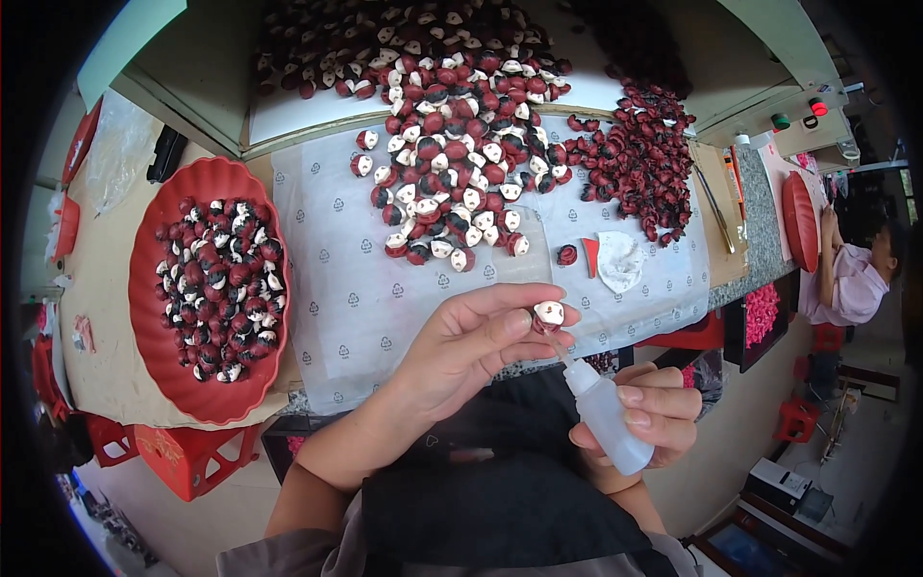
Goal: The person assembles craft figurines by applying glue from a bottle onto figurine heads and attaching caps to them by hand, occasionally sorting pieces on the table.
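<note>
Nearest me, the right hand (656,412) grips a squeeze bottle (615,428), tilted apparently so its nozzle (580,376) reaches the small red-and-white piece (549,313) pinched in the left hand (473,338).

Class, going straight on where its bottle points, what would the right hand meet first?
Probably the red-and-white piece in the left hand; whether the nozzle touches it is unclear.

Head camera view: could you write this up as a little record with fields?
Left hand: pinches a small red-and-white piece
Right hand: holds a translucent bottle, nozzle toward the piece
Left side: red scalloped tray of similar pieces
Ahead: pile of similar pieces on a white sheet
Right of pile: heap of dark red curled bits
Far right: another person in pink
</note>
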A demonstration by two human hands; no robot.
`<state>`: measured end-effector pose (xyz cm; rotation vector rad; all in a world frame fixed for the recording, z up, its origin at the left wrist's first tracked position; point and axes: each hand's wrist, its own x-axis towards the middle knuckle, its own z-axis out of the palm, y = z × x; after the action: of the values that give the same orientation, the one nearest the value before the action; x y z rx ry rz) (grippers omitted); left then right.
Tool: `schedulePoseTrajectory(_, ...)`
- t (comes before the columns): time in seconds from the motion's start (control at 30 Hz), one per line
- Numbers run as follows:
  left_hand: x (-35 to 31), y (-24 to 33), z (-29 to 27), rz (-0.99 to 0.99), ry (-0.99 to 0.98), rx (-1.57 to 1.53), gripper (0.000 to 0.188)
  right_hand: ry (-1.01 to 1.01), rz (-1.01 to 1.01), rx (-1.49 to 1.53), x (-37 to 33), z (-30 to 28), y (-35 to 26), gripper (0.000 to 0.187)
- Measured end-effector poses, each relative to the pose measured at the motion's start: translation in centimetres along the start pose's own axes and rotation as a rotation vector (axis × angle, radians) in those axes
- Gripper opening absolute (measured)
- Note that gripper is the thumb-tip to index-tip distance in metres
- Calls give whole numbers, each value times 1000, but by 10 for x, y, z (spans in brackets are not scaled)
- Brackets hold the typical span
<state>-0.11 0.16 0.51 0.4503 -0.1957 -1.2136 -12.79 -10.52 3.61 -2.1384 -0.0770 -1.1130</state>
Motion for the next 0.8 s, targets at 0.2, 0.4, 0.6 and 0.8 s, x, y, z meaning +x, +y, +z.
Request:
schedulePoseTrajectory(0.2, 1, 0, -1, -6, -41, 10, 31, -3, 9, -5, -2, 2, 1, 42)
schedulePoseTrajectory(0.4, 1, 0, -2, -1, -24, 10, 31, 68, 31, -26, -5, 2, -2, 43)
schedulePoseTrajectory(0.6, 0, -2, -2, 19, 48, 51, 32, -18, 3, 1, -2, -1, 0, 43)
schedulePoseTrajectory(0.8, 0, -3, -1, 17, 60, 59, 32, -3, -1, -2, -5, -2, 0, 43)
